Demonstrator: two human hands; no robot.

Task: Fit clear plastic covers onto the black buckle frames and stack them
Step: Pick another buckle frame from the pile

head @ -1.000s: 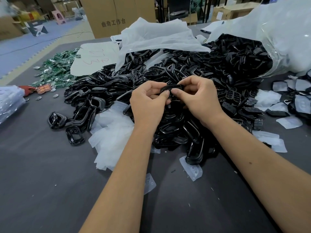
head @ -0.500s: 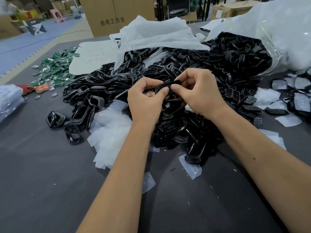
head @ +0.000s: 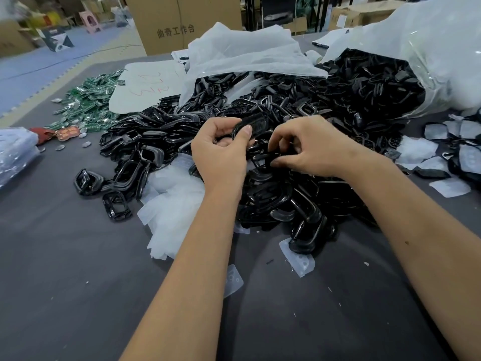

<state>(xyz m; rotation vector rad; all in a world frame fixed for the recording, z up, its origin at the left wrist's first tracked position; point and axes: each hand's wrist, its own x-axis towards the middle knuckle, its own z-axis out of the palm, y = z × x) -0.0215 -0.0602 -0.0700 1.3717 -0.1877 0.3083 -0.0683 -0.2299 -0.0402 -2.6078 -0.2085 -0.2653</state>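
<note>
Above the pile (head: pixel 299 194), left hand's (head: pixel 221 152) buckle frame (head: pixel 253 123) lengthwise left-right.

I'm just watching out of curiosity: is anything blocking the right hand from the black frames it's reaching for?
Nothing visible does. The right hand is already in the heap of black buckle frames, fingers curled on one, while the left hand holds another frame.

The buckle frames (head: pixel 299 152) in the heap are glossy black. The table (head: pixel 65 295) is dark grey. Loose plastic covers (head: pixel 171 212) are milky white and translucent. A pile of small parts (head: pixel 88 102) is green with silver flecks. The cardboard box (head: pixel 179 22) is brown, printed with dark characters. The floor mats (head: pixel 39 63) are blue.
</note>
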